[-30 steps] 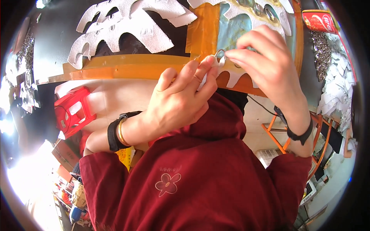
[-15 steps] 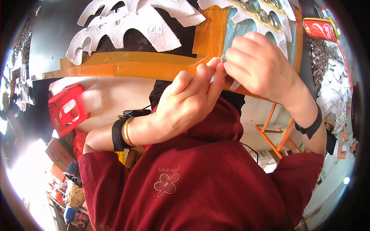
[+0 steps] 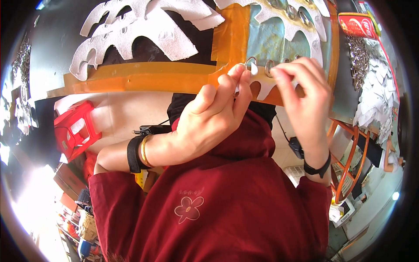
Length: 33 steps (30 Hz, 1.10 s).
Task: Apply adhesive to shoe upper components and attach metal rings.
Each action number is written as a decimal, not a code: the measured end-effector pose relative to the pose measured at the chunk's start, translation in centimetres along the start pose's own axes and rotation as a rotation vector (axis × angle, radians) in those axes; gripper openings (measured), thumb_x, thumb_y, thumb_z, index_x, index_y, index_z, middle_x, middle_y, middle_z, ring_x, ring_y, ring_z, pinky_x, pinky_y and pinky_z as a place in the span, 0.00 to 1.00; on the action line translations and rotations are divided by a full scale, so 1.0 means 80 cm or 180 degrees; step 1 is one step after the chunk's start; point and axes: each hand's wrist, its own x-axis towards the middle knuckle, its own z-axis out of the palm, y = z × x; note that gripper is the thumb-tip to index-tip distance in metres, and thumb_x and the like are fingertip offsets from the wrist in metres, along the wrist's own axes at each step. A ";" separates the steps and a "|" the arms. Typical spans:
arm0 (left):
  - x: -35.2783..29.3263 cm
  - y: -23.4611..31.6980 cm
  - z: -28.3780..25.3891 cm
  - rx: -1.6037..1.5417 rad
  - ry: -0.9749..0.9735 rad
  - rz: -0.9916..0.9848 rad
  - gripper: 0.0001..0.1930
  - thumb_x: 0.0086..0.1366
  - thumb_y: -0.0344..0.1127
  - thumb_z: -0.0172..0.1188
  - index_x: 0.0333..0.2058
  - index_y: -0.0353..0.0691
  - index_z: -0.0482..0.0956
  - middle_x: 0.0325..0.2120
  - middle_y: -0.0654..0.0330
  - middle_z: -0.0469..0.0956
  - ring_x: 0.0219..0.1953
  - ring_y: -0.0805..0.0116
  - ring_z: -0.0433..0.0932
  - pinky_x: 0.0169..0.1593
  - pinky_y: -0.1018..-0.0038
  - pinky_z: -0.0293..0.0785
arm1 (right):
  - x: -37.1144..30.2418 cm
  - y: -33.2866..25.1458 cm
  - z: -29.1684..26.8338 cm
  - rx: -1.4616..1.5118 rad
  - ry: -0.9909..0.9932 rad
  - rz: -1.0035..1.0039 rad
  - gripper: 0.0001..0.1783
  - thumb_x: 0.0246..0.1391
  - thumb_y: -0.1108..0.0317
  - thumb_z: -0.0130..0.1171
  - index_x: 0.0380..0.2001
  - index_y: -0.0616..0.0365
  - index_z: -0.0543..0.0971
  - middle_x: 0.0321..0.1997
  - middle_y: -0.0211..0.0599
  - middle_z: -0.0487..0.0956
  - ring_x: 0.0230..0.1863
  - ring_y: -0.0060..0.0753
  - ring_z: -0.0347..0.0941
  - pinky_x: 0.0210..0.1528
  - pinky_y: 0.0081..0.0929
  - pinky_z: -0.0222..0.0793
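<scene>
metal ring | pinched in left hand fingertips | right hand just beside

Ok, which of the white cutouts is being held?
The white cutout at the table's near edge, pinched between left hand and right hand; the others lie untouched farther back.

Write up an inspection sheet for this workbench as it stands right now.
Surface: worktable, dark top with orange tape along the near edge and a pale blue patch.
Job's things: white cut-out piece held at the table edge; metal ring threaded on its tab, another ring beside it.
Clutter: more white cut-outs on the table; a pile of metal rings at right.
Grippers: left hand pinches the tab; right hand grips the piece.
Cables: black cable by the left wrist.
Surroundings: red plastic stool, orange metal frame.
</scene>
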 end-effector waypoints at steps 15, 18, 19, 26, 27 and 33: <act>-0.005 0.008 0.006 0.0257 0.0095 -0.0069 0.13 0.62 0.30 0.61 0.45 0.48 0.77 0.46 0.67 0.83 0.45 0.77 0.74 0.54 0.73 0.59 | -0.017 -0.019 0.030 -0.0455 -0.0422 0.0192 0.08 0.52 0.67 0.65 0.27 0.53 0.74 0.28 0.31 0.72 0.35 0.38 0.71 0.42 0.38 0.62; -0.003 0.006 0.001 0.0124 -0.0012 -0.0061 0.16 0.59 0.29 0.63 0.46 0.50 0.77 0.46 0.68 0.83 0.43 0.78 0.74 0.55 0.73 0.59 | -0.025 -0.018 0.038 -0.0478 -0.0084 0.0386 0.07 0.53 0.68 0.64 0.28 0.52 0.74 0.28 0.31 0.72 0.35 0.38 0.70 0.42 0.37 0.61; -0.003 0.006 0.002 0.0116 -0.0024 -0.0056 0.16 0.59 0.29 0.63 0.46 0.50 0.77 0.46 0.68 0.83 0.43 0.78 0.74 0.55 0.73 0.59 | -0.027 -0.019 0.039 -0.0532 -0.0066 0.0440 0.07 0.53 0.68 0.64 0.28 0.52 0.74 0.28 0.31 0.72 0.35 0.38 0.70 0.43 0.37 0.61; 0.001 0.001 0.000 -0.0172 0.0047 -0.0108 0.18 0.57 0.30 0.62 0.47 0.53 0.77 0.47 0.65 0.82 0.39 0.78 0.73 0.46 0.76 0.58 | -0.031 -0.016 0.043 -0.0588 0.0006 0.0574 0.07 0.53 0.68 0.64 0.29 0.52 0.74 0.28 0.30 0.71 0.36 0.37 0.70 0.43 0.36 0.59; 0.000 0.001 0.000 -0.0348 0.0010 -0.0172 0.18 0.57 0.30 0.61 0.47 0.53 0.78 0.48 0.65 0.82 0.40 0.78 0.74 0.45 0.77 0.58 | -0.030 -0.017 0.043 -0.0583 -0.0001 0.0582 0.07 0.53 0.68 0.64 0.29 0.52 0.74 0.28 0.30 0.71 0.36 0.37 0.70 0.43 0.36 0.59; 0.002 -0.010 -0.006 -0.0463 -0.0149 -0.0051 0.16 0.57 0.33 0.60 0.45 0.55 0.78 0.52 0.64 0.80 0.43 0.77 0.76 0.45 0.76 0.58 | -0.025 -0.020 0.039 -0.0558 -0.0168 0.0581 0.09 0.53 0.68 0.65 0.27 0.51 0.72 0.28 0.29 0.69 0.36 0.36 0.69 0.43 0.36 0.58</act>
